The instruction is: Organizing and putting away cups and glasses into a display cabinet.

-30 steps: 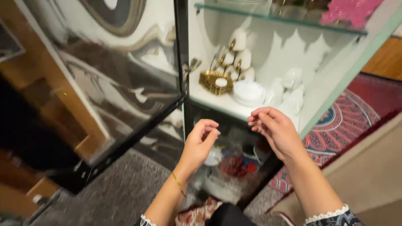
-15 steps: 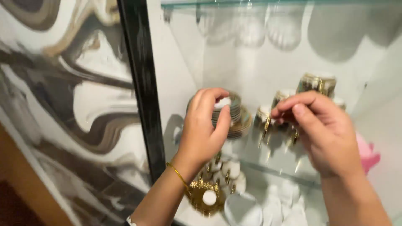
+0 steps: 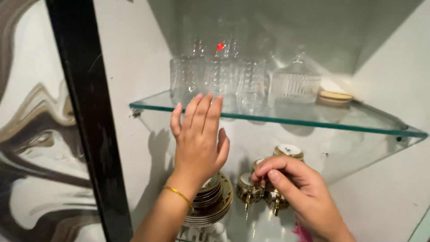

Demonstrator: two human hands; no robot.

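My left hand (image 3: 198, 136) is raised with fingers spread, its fingertips at the front edge of a glass shelf (image 3: 313, 118), holding nothing. Several clear patterned glasses (image 3: 215, 80) stand on that shelf just behind the fingers, beside a ribbed glass lidded jar (image 3: 294, 83). Lower down, my right hand (image 3: 298, 190) is curled with fingers closed next to gold-and-white cups (image 3: 264, 192) with gold handles; whether it grips one I cannot tell. A stack of gold-rimmed saucers (image 3: 210, 204) sits under my left wrist, which wears a thin gold bangle.
A black cabinet frame post (image 3: 87, 116) rises at the left, next to a marbled grey, white and brown panel (image 3: 31, 148). A small round beige lid (image 3: 335, 96) lies at the shelf's back right. White cabinet walls close in the right side and back.
The view has tilted upward from the lower shelves to the upper glass shelf. My left hand rose from the saucer stack to the shelf edge. My right hand stayed by the gold cups.
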